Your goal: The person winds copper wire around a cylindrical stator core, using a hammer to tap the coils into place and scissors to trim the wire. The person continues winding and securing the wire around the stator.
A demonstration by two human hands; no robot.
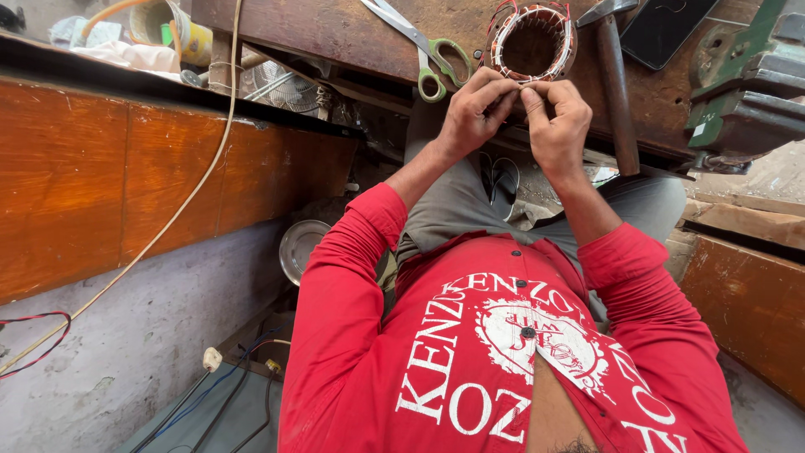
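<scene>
My left hand (474,109) and my right hand (555,117) meet at the front edge of a wooden workbench (335,29). Both pinch a thin pale wire (517,82) between thumb and fingers. The wire runs from a round motor stator (532,40) wound with copper and red wire, which stands on the bench just beyond my fingertips. Red sleeves cover both forearms, rolled back at the wrists.
Green-handled scissors (432,52) lie left of the stator. A hammer (614,71) lies to its right, then a dark phone (662,29) and a green bench vise (742,92). A wooden panel (126,180) and a cord (189,189) run along the left. A metal plate (300,247) sits below.
</scene>
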